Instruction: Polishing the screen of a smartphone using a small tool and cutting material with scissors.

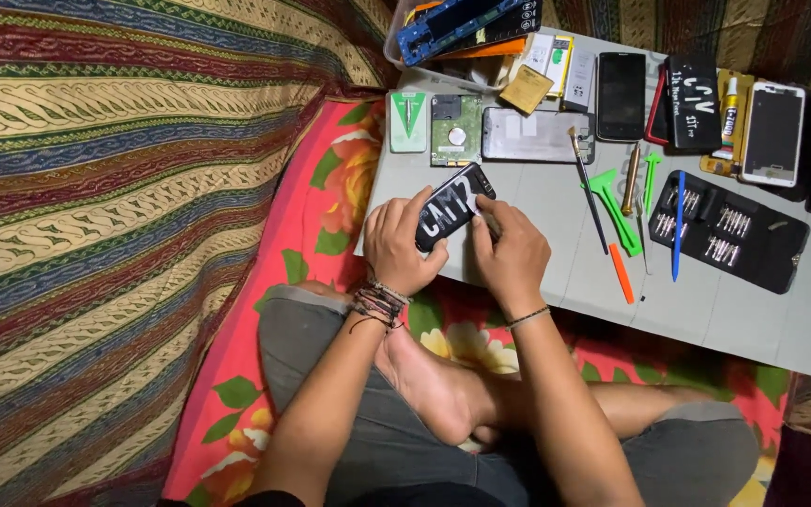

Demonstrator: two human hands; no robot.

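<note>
Sitting cross-legged on a red floral cloth, the person holds a black phone with white marks on its back in both hands, tilted above the near edge of a grey work mat. The left hand has its fingers curled and clamped around the phone's lower left side. The right hand grips the phone's right edge, fingers bent together against it; whether something small sits under the fingertips cannot be told.

Taking the phone as the landmark: just beyond it on the mat lie a bare hard drive and a phone back panel, with a green-and-white packet beside the drive. To the phone's right lie a thin dark brush, green plastic pry tools, an orange pick and a blue stick. Further right rests an open black case of screwdriver bits. Far beyond to the right lie a black handset and a white handset.
</note>
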